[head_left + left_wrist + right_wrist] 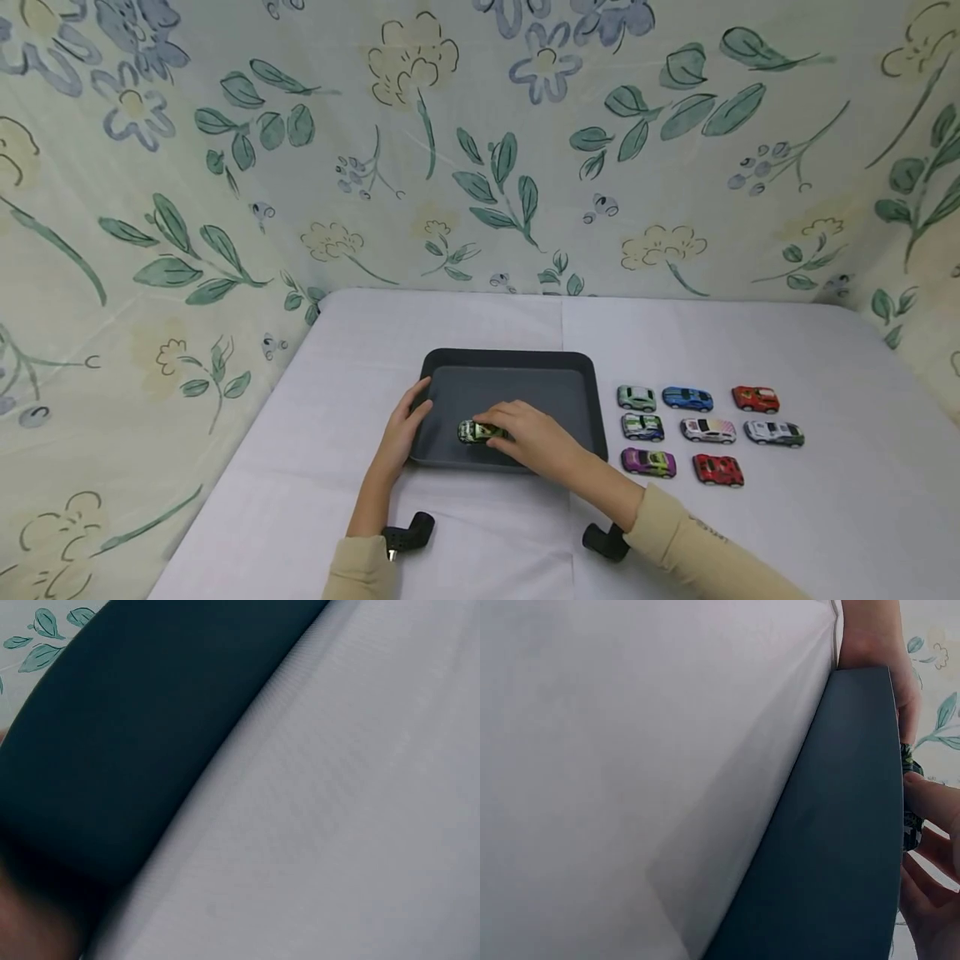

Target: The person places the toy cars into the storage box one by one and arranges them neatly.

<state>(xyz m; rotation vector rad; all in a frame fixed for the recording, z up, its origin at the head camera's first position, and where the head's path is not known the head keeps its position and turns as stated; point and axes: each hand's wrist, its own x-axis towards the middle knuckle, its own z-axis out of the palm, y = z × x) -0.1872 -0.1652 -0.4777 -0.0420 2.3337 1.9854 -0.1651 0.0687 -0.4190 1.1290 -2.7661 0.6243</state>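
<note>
green car [477, 431]: 1, small toy w/ white and dark markings, inside the tray near its front edge, left of centre. Long axis runs left-right across the head view, roughly parallel to tray's front rim; visible end points left, other end hidden under the hand. Can't tell nose from tail.
right hand [528, 437]: fingers [501, 414] curled over the car's right part, pinching it; the hand reaches in over the tray's front rim. Right wrist view: fingertips [930, 796] close round a bit of the car [909, 761] just past the tray edge.
left hand [405, 427]: at tray's left front corner, thumb over the rim, fingers lightly bent along the outside wall, gripping the edge. Left wrist view shows only tray wall and cloth, fingers not visible there.
tray [510, 363]: 1, dark grey, rectangular, rounded corners, shallow; sits mid-desk, long side left-right. 1 car in it.
other cars: 8 on the desk right of tray, 3 rows, all lying w/ long axes left-right. Back row: pale green car [636, 397], blue car [687, 398], red car [755, 399]. Mid row: green-white car [642, 427], white car [708, 430], white-green car [774, 433]. Front row: purple car [648, 462], second red car [717, 470]. Total cars: 9.
desk [825, 500]: covered in a pale lilac-white cloth.
backdrop [480, 142]: floral fabric, behind and at both sides.
</note>
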